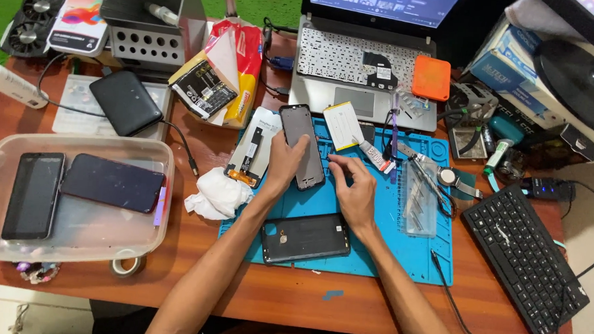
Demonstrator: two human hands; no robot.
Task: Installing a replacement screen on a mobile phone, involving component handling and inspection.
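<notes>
Your left hand (282,161) is closed around a dark phone (302,146), thumb across its face, holding it tilted up over the blue work mat (401,238) on the wooden worktop (291,297). Your right hand (355,189) rests on the mat just beside the phone's lower right edge, fingers loosely curled and gripping nothing, with the fingertips touching the mat near the phone. Near your wrists, a second dark phone body (305,238) lies flat on the mat, back side up. Left of the held phone, a display part with a flex cable (252,152) lies at the mat's edge, and a crumpled white tissue (216,193) sits just beside it. A small glue tube (375,155) lies on the mat to the right of your right hand, near a white and yellow battery (343,125). Well to the left, a clear plastic tray (73,244) holds two more dark phones. An open laptop (364,76) stands behind the mat, and a black keyboard (526,260) lies at the right.
</notes>
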